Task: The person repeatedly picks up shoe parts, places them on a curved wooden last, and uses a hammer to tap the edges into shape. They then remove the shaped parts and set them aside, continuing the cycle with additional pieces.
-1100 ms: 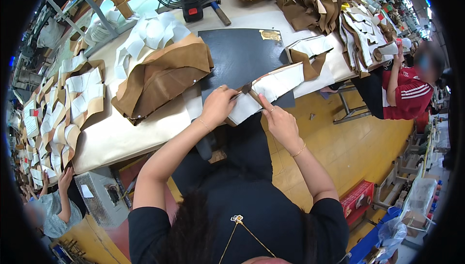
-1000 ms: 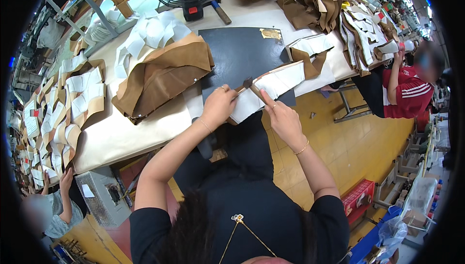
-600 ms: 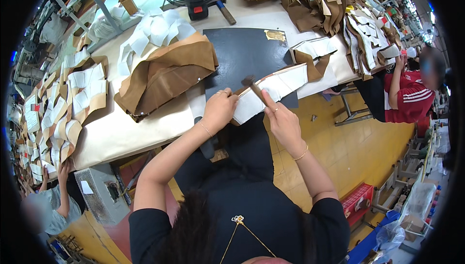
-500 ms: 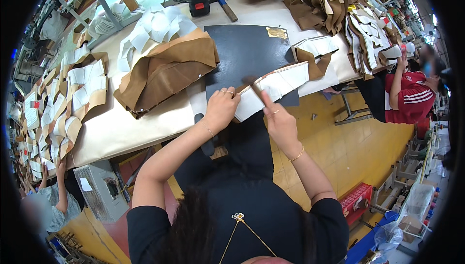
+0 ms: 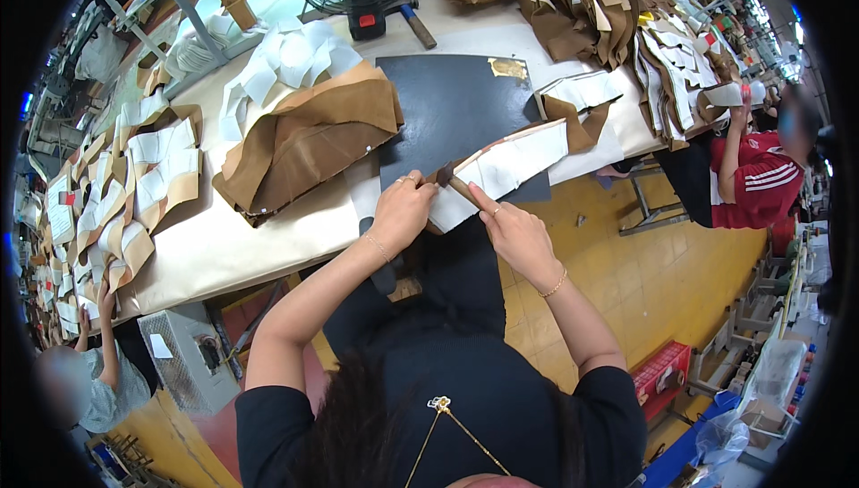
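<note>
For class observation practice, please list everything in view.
Covered worktable: one, cream, centre
Rectangular board: one, dark, on worktable
Layered strip: one, white and brown, across board
Wooden-handled hammer: one, brown, in right hand
Folded pile: one, brown, board's left
Flat pieces: many, brown and white, worktable's ends
Caged fan: one, black, behind board
Second hammer: one, blue and brown, beside fan
Co-workers: at least two, red and grey tops, sides
Left hand: one, bare, on strip
Right hand: one, bare, near strip

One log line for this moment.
left hand: at left end of white-faced strip | right hand: gripping hammer, head at strip's edge | beneath: dark board
</note>
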Demonstrator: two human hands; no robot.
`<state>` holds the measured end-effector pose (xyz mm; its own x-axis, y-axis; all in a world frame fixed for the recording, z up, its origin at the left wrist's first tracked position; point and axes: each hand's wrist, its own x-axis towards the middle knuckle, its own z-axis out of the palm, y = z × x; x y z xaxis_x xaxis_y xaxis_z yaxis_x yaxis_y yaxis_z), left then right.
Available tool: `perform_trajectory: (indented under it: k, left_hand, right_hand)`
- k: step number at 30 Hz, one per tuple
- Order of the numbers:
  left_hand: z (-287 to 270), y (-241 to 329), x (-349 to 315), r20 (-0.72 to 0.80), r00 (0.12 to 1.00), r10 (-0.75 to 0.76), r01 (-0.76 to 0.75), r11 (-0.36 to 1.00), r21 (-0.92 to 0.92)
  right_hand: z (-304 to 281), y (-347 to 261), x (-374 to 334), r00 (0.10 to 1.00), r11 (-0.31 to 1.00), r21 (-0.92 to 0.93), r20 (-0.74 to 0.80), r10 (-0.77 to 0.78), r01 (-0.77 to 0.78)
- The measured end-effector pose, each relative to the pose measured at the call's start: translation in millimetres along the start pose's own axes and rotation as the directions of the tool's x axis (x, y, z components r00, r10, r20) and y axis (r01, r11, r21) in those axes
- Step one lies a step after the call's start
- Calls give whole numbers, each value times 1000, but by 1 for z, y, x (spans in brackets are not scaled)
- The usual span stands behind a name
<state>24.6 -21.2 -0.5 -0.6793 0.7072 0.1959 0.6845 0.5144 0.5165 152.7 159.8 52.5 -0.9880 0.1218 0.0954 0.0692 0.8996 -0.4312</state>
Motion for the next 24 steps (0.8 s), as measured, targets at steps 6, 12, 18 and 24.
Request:
perform_trajectory:
  k: [6,12,18,24]
  left_hand:
    - [1,-21,34,-22,1000,-6,3,994,-113]
    - [-21,-25,36,153,973,-175,209,947,-245]
    - [-5,-22,16,-15,991,136,-130,968,217]
    - [-2,-22,13,-76,978,194,-167,949,269]
  right_hand:
    - [-8,-15,14,979,991,121,-192,72,-49]
    - [8,5,18,991,990,-54,26,130,-128]
    - [-4,-13,27,969,969,248,-241,54,8]
    - [-3,-4,22,997,1000,-24,78,10,-8]
